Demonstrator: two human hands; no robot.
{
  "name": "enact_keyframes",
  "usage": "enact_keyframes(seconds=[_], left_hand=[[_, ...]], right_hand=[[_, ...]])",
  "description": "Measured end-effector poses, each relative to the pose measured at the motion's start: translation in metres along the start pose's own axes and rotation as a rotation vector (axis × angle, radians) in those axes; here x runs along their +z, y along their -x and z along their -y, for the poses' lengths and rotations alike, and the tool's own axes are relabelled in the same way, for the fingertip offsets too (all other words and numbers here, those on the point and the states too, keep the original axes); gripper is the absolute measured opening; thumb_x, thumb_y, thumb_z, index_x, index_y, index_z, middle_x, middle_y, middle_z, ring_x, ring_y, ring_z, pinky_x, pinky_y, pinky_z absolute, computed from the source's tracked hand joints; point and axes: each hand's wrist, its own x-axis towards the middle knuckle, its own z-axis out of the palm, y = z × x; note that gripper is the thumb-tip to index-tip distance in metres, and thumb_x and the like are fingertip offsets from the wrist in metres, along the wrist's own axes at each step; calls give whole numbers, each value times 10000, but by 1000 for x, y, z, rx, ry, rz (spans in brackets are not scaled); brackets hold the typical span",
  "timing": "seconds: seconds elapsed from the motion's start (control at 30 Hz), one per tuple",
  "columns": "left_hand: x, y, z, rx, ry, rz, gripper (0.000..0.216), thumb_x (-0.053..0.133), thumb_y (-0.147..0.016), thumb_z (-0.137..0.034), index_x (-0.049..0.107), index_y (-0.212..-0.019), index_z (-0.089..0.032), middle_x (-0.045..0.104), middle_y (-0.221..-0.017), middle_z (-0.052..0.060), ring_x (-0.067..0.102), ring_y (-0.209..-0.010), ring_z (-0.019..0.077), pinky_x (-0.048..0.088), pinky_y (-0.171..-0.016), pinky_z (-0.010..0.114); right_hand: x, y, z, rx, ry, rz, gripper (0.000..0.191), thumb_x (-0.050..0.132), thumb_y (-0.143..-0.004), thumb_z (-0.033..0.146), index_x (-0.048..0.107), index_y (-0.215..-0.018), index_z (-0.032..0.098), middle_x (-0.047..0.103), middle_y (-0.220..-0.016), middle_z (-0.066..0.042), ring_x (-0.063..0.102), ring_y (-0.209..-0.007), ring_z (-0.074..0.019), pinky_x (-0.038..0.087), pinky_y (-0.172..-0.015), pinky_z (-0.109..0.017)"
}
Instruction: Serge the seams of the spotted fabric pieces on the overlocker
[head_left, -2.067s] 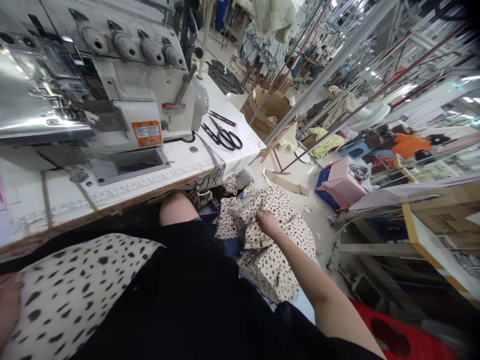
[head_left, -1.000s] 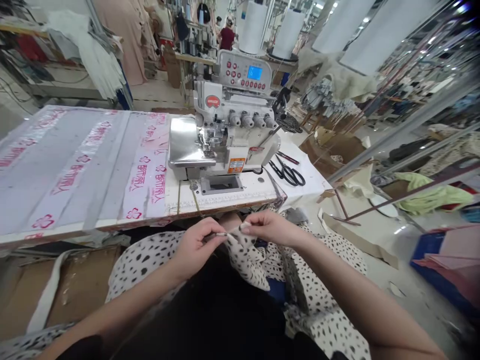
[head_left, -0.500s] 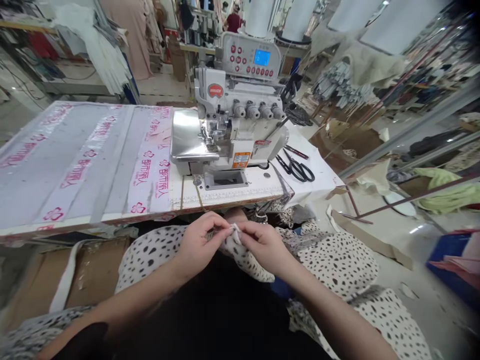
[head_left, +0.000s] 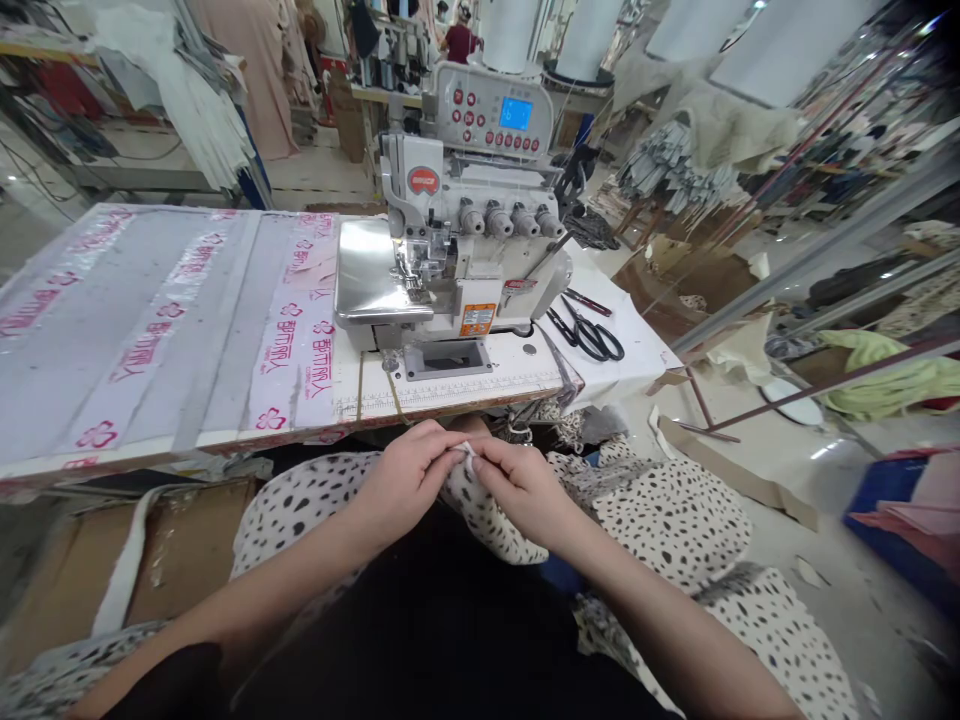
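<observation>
White fabric with black spots point(head_left: 489, 515) hangs over my lap, its edge pinched up between my hands. My left hand point(head_left: 411, 478) grips that edge between thumb and forefinger. From the other side my right hand point(head_left: 523, 490) pinches the same bunched edge, and the fingertips of both hands nearly meet. More of the spotted cloth point(head_left: 675, 520) spreads to the right of my lap. Just beyond my hands stands a white overlock sewing machine point(head_left: 480, 210) with a lit blue display; no cloth lies under its presser foot point(head_left: 416, 288).
Black scissors point(head_left: 591, 332) lie on white paper right of the machine. The worktable's left part point(head_left: 172, 330) is covered with printed tape. A cardboard box point(head_left: 187, 550) stands at lower left. Metal rails point(head_left: 810, 240) slant across the right. A person point(head_left: 460, 38) is far back.
My fingertips have drawn closer together on the fabric edge, the left fingers now reaching over towards the right. The whole view has shifted slightly.
</observation>
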Motion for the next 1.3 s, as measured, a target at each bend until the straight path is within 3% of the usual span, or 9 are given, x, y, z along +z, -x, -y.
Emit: enact_keyframes(seconds=[0.07,0.17,0.37,0.5,0.67,0.87,0.97,1.1,1.3], left_hand=[[-2,-1,-2,30,-71,-31,231,404,-892,-237,610,-986,-192,567,-863,46,533,-834,152,429,-764,272],[-15,-4,-8,60,-89,-118,183,418,-884,-233,589,-852,-174,543,-790,35,516,-759,144,415,-700,263],[-77,-7,-25,-16,54,-421,157,464,-871,-296,535,-789,-182,510,-725,0,484,-670,117,389,-619,230],[-110,-6,-32,63,65,-560,162,489,-859,-322,550,-797,-185,499,-746,-1,470,-675,109,387,-626,219],[-128,1,-17,98,178,-625,171,505,-848,-351,551,-853,-186,568,-879,37,528,-834,149,420,-758,257],[-138,12,11,-4,395,-772,200,594,-786,-390,539,-822,-200,474,-672,-19,440,-596,91,385,-561,189],[-139,14,14,4,428,-814,207,618,-766,-394,547,-794,-202,462,-671,-27,408,-574,79,359,-522,174],[-141,15,16,-13,402,-828,219,635,-753,-399,565,-796,-196,465,-674,-28,402,-575,73,361,-518,168],[-142,18,24,-18,342,-855,241,625,-755,-419,561,-794,-189,477,-681,-23,433,-608,83,395,-554,174]], right_hand=[[3,0,-1,47,-58,2,130,462,-862,238,561,-929,187,561,-728,-4,533,-693,-147,426,-659,-257],[7,3,-2,111,-152,16,327,628,-753,261,495,-1045,201,582,-775,6,541,-663,-139,432,-611,-239],[1,8,4,73,-122,214,176,656,-699,224,607,-865,191,597,-787,9,556,-743,-172,431,-624,-238],[1,5,6,68,-199,306,201,673,-694,258,629,-875,182,621,-788,4,571,-736,-181,441,-612,-233],[3,0,12,-118,-91,109,129,629,-750,299,601,-760,173,603,-781,-31,554,-756,-190,441,-661,-269],[11,5,22,-434,-23,-107,233,606,-763,222,398,-660,206,565,-727,-23,525,-693,-160,424,-648,-277],[23,5,19,-508,-47,-115,136,534,-776,137,433,-813,221,605,-927,-50,571,-793,-156,448,-671,-258],[29,3,15,-640,160,-159,306,434,-809,110,452,-1097,211,574,-1106,-105,575,-947,-181,471,-734,-279],[24,2,16,-515,272,-177,104,410,-864,201,503,-826,174,574,-747,-57,536,-705,-174,428,-630,-279]])
